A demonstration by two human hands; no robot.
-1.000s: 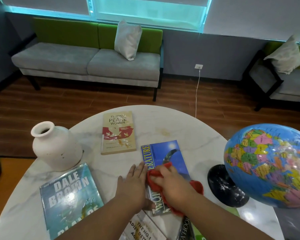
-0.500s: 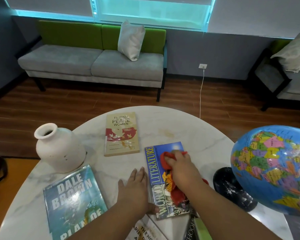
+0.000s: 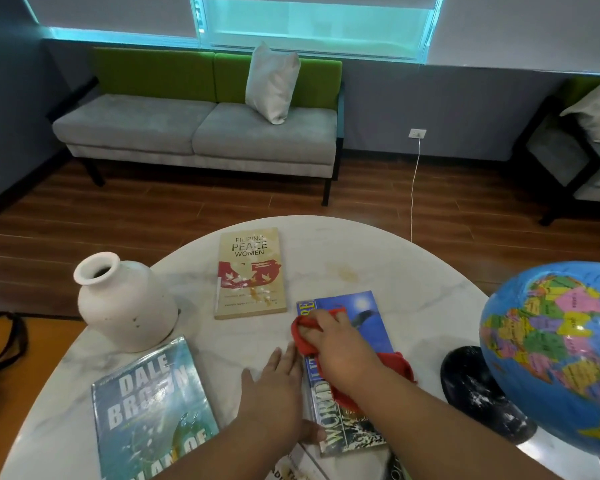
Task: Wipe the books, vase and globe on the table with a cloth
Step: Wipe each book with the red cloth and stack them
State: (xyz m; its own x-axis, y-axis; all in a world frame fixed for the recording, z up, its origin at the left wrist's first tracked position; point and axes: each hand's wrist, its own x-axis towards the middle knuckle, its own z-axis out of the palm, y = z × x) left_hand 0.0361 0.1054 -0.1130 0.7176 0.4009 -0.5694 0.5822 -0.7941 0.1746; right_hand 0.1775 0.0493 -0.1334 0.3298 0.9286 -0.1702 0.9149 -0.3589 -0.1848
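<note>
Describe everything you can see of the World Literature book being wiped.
The World Literature book looks like a glossy paperback. It lies flat and face up on the marble table, slightly angled. Its cover is blue sky with a dark bird-like shape, and the title runs up the left edge, partly hidden. The right hand grips a bunched red cloth on the book's middle. The left hand lies flat beside the left edge, thumb at the near corner.
</note>
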